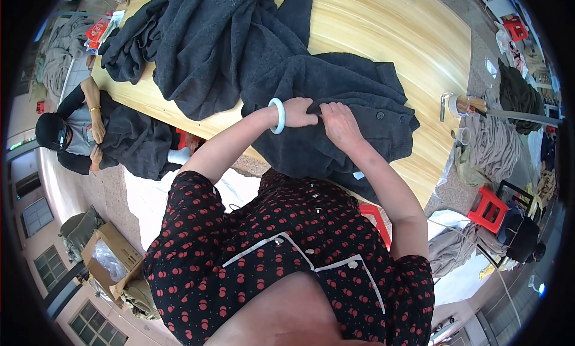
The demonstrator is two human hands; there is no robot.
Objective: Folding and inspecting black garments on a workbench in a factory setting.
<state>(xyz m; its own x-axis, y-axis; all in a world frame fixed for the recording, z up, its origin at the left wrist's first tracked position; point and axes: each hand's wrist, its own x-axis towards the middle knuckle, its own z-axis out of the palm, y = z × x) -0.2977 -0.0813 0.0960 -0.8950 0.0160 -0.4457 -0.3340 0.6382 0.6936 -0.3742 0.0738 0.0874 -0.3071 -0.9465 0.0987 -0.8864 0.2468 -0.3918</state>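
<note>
A dark grey knitted cardigan lies spread over the near edge of the table, with a dark button showing on its right part. My left hand, below a pale bangle, is closed with thumb and fingers pinching the knit near the garment's middle. Just to its right, my right hand is closed on a fold of the same cardigan, its fingertips close to the left hand's. The cloth between the fingertips is mostly hidden by the hands.
More dark grey knitwear is heaped at the far left of the wooden table. A holder with tools sits at the right edge. At left, a seated person handles a dark garment. A red stool and cardboard box stand around.
</note>
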